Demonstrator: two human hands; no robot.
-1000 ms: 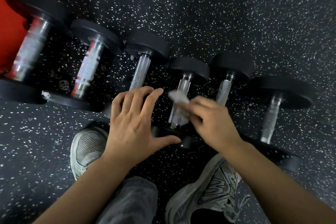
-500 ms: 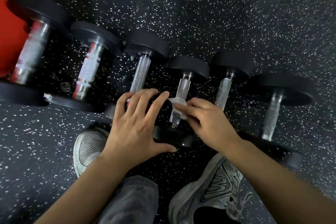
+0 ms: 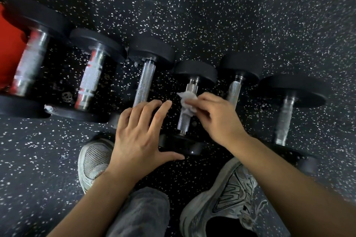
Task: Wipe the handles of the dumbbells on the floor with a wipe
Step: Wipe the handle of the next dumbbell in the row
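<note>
Several black dumbbells with chrome handles lie side by side on the speckled floor. My right hand (image 3: 219,119) pinches a crumpled white wipe (image 3: 187,102) against the middle of one dumbbell's knurled handle (image 3: 185,119), the fourth from the left. My left hand (image 3: 138,134) lies flat with fingers spread on the near black plate of the dumbbell to its left (image 3: 144,81), the thumb reaching toward the wiped dumbbell's near plate (image 3: 179,143).
Further dumbbells lie at the left (image 3: 89,81) and right (image 3: 285,119). A red surface (image 3: 7,48) shows at the far left edge. My two grey sneakers (image 3: 92,159) (image 3: 225,196) stand just in front of the row.
My right hand has slid the wipe along the handle, away from me compared with half a second ago. The left hand has stayed in place.
</note>
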